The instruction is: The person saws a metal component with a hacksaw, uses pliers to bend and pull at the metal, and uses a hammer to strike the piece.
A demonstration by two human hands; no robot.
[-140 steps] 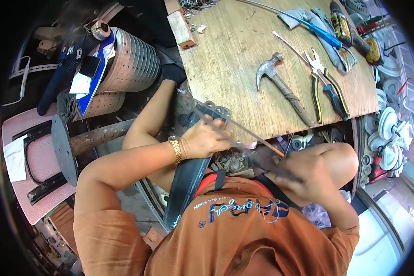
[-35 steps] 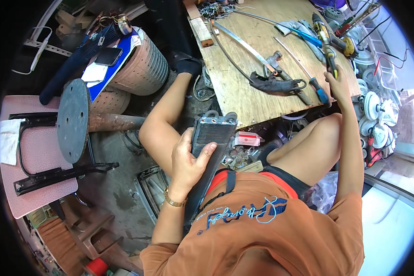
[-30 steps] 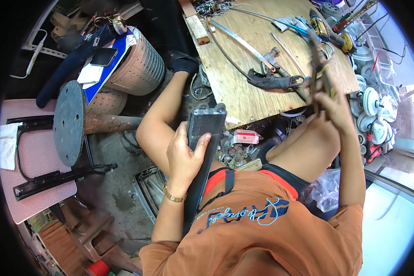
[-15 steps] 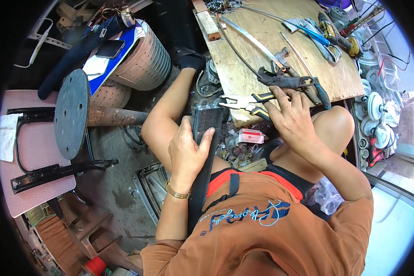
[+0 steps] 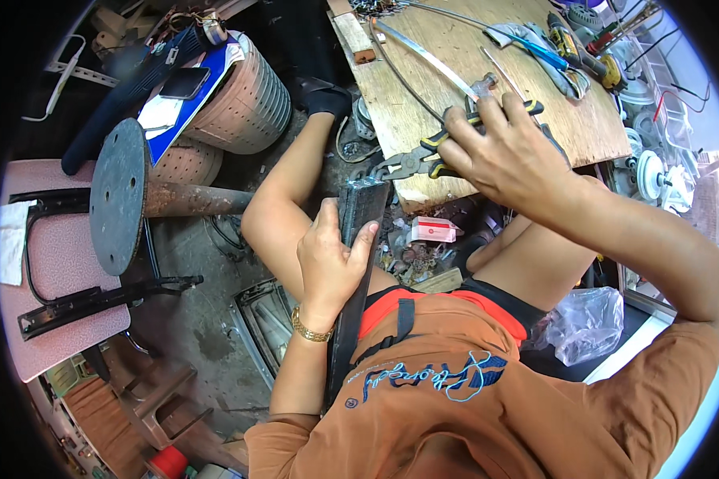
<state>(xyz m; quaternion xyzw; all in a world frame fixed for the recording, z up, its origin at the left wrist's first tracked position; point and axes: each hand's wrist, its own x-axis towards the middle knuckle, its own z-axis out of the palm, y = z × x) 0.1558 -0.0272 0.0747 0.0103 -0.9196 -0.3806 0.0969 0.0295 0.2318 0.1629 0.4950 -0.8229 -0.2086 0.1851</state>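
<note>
My left hand (image 5: 327,259) is wrapped round a long dark bar (image 5: 365,209), which slants up from my lap between my knees. Its upper end looks bright and rough. In my right hand (image 5: 507,156) is a pair of pliers (image 5: 407,165) with black and yellow handles, gripped by those handles. The jaws point left, just above the bar's upper end; whether they touch it I cannot tell. Behind my right hand, a hammer (image 5: 484,85) is partly hidden on the wooden board.
The wooden board (image 5: 423,96) carries a metal strip (image 5: 423,57), a glove (image 5: 571,84) and a yellow-black power drill (image 5: 587,56). A red-and-white box (image 5: 434,230) lies among scraps below. At left stand a round metal stool (image 5: 120,199), a perforated drum (image 5: 244,104) and a pink chair (image 5: 64,255).
My right hand has lifted the pliers off the board, and their jaws have turned over the bar's end. The right elbow has swung outward. My left hand keeps its grip on the bar.
</note>
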